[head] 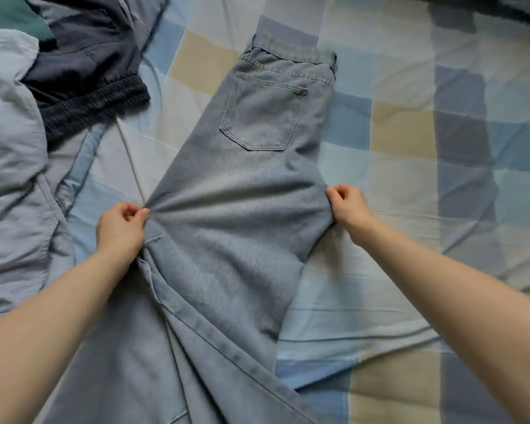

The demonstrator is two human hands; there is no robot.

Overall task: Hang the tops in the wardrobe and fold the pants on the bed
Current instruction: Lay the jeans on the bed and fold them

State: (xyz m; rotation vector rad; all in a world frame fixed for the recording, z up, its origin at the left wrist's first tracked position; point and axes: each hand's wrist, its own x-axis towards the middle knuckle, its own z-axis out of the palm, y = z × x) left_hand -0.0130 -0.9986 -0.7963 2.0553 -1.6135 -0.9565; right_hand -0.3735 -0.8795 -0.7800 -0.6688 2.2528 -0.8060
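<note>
— Why is the left hand (120, 229) pinching the jeans (242, 209)?
— To pull the leg taut across the bed (410, 179); the right hand (348, 208) pinches the opposite edge, likely flattening for folding.

Light blue jeans (242, 191) folded lengthwise on checked bed sheet (410, 133), back pocket up. Left hand (121, 228) and right hand (348, 206) pinching opposite edges mid-leg. Dark elastic-waisted garment (86, 84), possibly trousers, upper left beside pale quilt (10, 154).
</note>
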